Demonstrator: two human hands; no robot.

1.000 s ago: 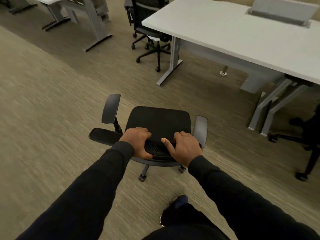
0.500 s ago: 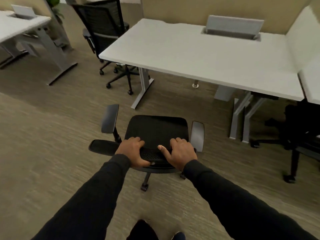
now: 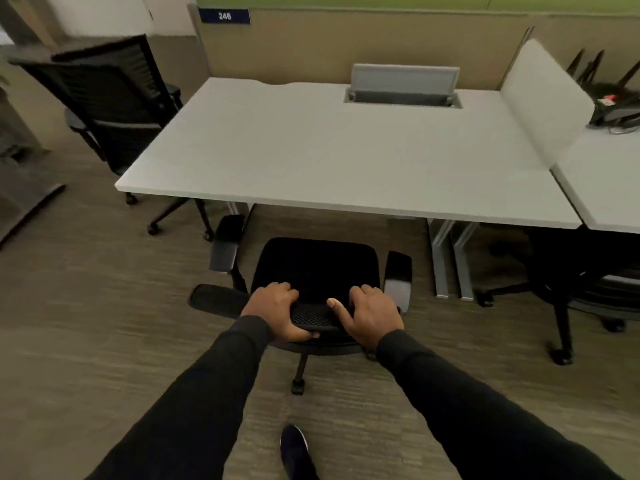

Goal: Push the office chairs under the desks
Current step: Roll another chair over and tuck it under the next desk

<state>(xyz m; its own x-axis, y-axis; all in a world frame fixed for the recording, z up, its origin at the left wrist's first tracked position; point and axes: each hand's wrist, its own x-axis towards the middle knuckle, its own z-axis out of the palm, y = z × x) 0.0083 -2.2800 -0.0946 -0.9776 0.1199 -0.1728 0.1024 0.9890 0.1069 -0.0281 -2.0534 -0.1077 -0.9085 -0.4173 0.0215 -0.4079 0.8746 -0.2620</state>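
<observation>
Head view, upper left of the frame: a dark blue sign on the tan partition carries white digits that read roughly "248"; the last digit is blurred. No other writing can be made out.

At the centre of the frame stands a black office chair, its seat facing the white desk above it in the picture. The front of the seat lies just short of the desk's near edge, and the tip of the chair's left armrest reaches the desk edge. The right armrest is still clear of the desk.

The left hand is clenched over the top edge of the chair's mesh backrest, fingers curled over the far side and thumb underneath. The right hand grasps the same edge just beside it, thumb laid along the mesh. Both arms wear black sleeves.

A second black chair stands at the desk's left end, upper left of the frame. A third chair sits partly under the neighbouring desk at right. A grey cable hatch stands open at the desk's far side. One dark shoe shows at bottom centre on the carpet.
</observation>
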